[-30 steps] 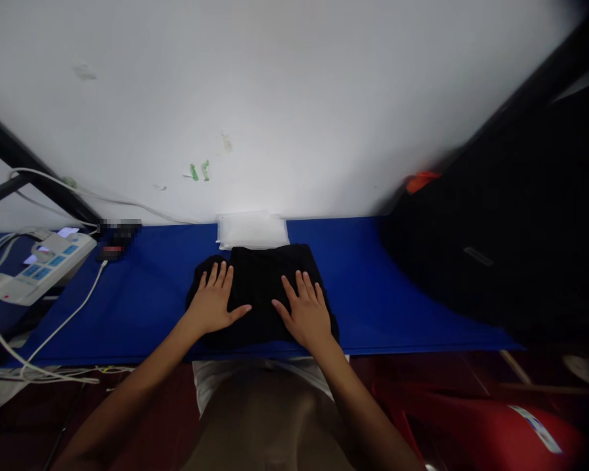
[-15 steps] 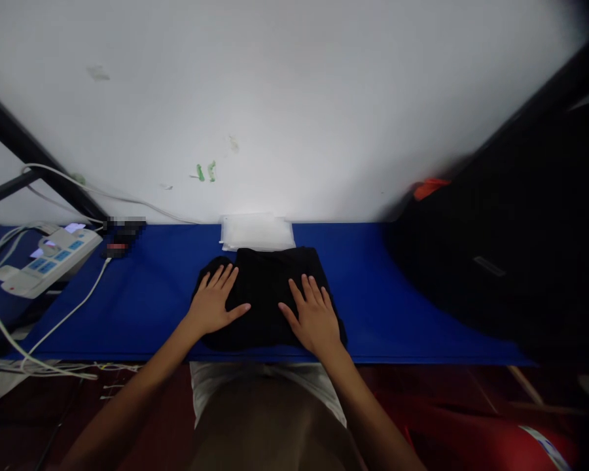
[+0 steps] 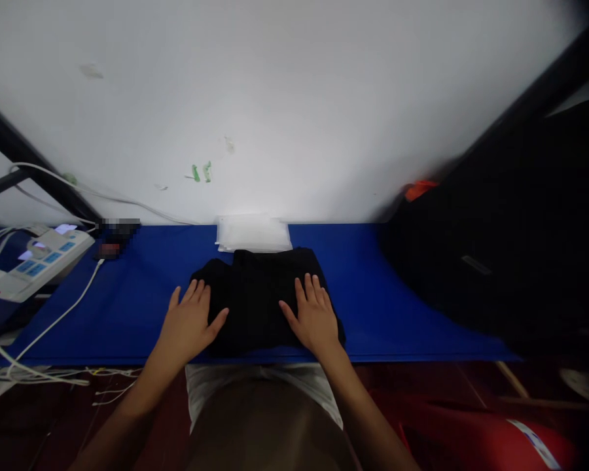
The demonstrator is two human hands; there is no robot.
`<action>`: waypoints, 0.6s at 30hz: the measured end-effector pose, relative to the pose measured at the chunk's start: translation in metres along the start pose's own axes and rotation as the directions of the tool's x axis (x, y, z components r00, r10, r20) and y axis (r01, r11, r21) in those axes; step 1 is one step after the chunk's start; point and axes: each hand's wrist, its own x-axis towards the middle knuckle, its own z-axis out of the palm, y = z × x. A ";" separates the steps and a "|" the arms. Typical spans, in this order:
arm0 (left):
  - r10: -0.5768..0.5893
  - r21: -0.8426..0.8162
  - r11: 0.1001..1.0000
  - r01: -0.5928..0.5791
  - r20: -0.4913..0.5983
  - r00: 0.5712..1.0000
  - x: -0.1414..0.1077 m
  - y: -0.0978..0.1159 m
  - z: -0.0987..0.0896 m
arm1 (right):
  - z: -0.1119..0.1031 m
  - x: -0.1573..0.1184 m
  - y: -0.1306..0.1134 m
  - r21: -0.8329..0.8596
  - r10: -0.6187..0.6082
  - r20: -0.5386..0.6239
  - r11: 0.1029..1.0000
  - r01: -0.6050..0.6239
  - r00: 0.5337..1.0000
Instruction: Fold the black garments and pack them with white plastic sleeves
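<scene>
A folded black garment (image 3: 258, 294) lies on the blue table surface (image 3: 142, 301) right in front of me. My right hand (image 3: 314, 317) rests flat on its right half, fingers spread. My left hand (image 3: 189, 324) lies flat at the garment's left edge, partly on the cloth and partly on the blue surface. Neither hand grips anything. Behind the garment, against the white wall, sits a stack of clear plastic bags (image 3: 252, 232).
A white power strip (image 3: 34, 261) with cables (image 3: 53, 320) sits at the left end of the table. A large black bag (image 3: 510, 248) with an orange piece (image 3: 419, 188) fills the right side. A red object (image 3: 471, 432) is below the table edge.
My left hand has slid left and back, from on top of the garment to its left edge. My right hand has stayed in place on the cloth.
</scene>
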 end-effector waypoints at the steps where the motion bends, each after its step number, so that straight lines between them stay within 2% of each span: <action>1: 0.040 -0.053 0.998 -0.041 -0.021 0.999 0.005 0.005 -0.003 | -0.002 0.002 -0.001 0.002 -0.004 0.017 1.000 0.004 1.000; 4: 0.194 -0.232 0.952 -0.200 -0.052 0.980 0.026 0.026 -0.004 | -0.008 0.012 -0.003 0.027 -0.061 0.059 0.998 0.059 0.996; 6: 0.231 -0.276 0.932 -0.235 -0.044 0.972 0.039 0.039 0.003 | -0.011 0.018 -0.005 0.042 -0.107 0.073 0.994 0.104 0.992; 9: 0.106 -0.220 0.971 -0.094 0.043 0.993 0.046 0.048 0.020 | -0.010 0.022 -0.005 0.021 -0.113 0.095 0.994 0.111 0.989; 12: -0.022 -0.164 0.986 0.038 0.098 0.995 0.040 0.046 0.037 | -0.005 0.019 -0.001 -0.018 -0.087 0.082 0.996 0.088 0.993; 15: -0.048 -0.124 0.991 0.057 0.073 0.996 0.030 0.044 0.045 | -0.001 0.015 0.001 -0.028 -0.080 0.058 0.996 0.081 0.995; 18: -0.049 -0.086 0.995 0.057 0.093 0.994 0.026 0.046 0.044 | 0.001 0.015 0.001 -0.029 -0.074 0.058 0.997 0.076 0.996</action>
